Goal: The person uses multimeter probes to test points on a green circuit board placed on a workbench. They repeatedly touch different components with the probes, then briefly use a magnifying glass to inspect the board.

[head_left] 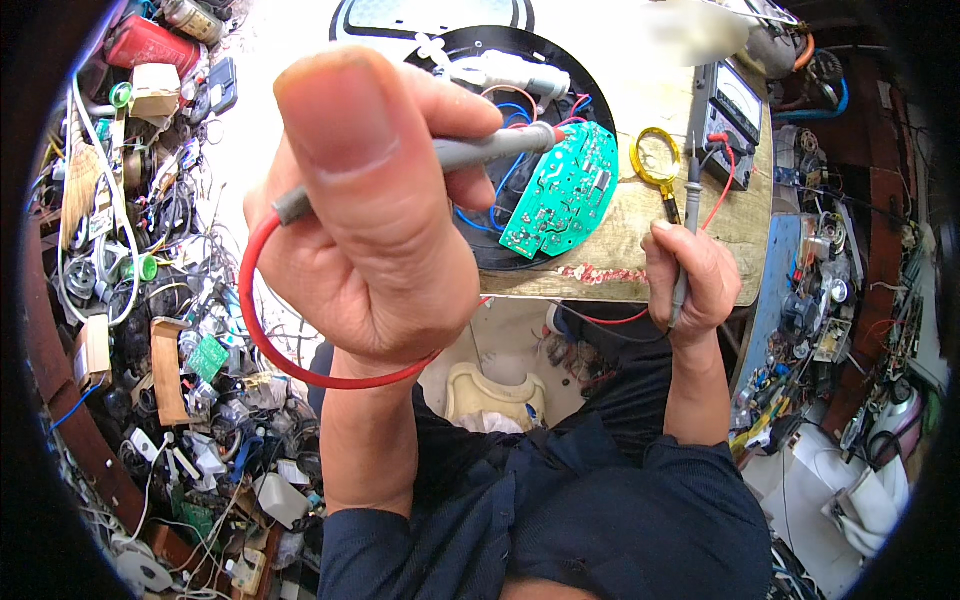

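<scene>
Raised close to the camera, my left hand [375, 250] is closed around a grey test probe [480, 148] with a thick red lead [258, 300]. The probe's reddish front end lies in line with the green circuit board [565, 195]; I cannot tell whether they touch. At the table's right front edge my right hand [700, 275] grips a second grey test probe [692, 195], its thin tip pointing away from me. Just beyond that thumb is a yellow-rimmed magnifying glass [657, 160] with a dark handle; whether the hand touches the handle is unclear.
The board leans in a round black housing [470, 50] with blue and red wires and a white motor-like part [515, 72]. An analog multimeter [730, 115] stands at the wooden table's [610, 265] right. Heaped electronic parts [200, 400] lie left and right. A cream stool [490, 395] is below.
</scene>
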Action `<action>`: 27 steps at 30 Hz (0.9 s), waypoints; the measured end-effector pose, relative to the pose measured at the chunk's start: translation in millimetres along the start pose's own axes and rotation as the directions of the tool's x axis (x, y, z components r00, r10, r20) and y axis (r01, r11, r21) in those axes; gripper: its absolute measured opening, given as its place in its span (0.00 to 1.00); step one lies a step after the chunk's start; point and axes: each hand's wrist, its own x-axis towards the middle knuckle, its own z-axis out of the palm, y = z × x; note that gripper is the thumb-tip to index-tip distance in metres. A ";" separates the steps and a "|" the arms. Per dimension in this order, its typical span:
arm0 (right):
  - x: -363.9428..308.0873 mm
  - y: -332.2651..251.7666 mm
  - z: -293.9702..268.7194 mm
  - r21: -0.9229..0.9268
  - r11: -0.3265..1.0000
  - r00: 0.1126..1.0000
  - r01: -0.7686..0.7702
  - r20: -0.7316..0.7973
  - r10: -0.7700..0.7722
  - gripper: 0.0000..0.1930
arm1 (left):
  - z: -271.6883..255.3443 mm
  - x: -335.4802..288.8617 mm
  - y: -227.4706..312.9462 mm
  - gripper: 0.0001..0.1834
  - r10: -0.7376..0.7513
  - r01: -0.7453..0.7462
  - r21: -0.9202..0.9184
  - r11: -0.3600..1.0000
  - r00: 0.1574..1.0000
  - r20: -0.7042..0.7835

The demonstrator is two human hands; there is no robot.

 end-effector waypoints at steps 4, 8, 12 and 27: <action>-1.1 0.9 0.4 -0.003 1.000 1.000 0.004 0.006 -0.004 0.19 | -0.8 0.6 -0.1 0.50 0.003 -0.003 0.001 1.000 1.000 0.006; -1.1 0.4 0.8 -0.008 1.000 1.000 0.011 0.005 -0.011 0.19 | 0.7 -0.4 -1.4 0.50 0.008 -0.008 0.007 1.000 1.000 -0.010; -10.3 -1.6 -1.4 -0.004 0.997 0.997 -0.077 0.031 0.077 0.15 | 0.6 -1.1 -3.6 0.50 0.007 -0.007 0.003 1.000 1.000 -0.021; -0.8 -0.7 0.1 -0.011 1.000 1.000 0.004 0.021 -0.004 0.19 | 3.0 -1.9 -2.0 0.50 -0.023 0.022 -0.019 1.000 0.998 -0.053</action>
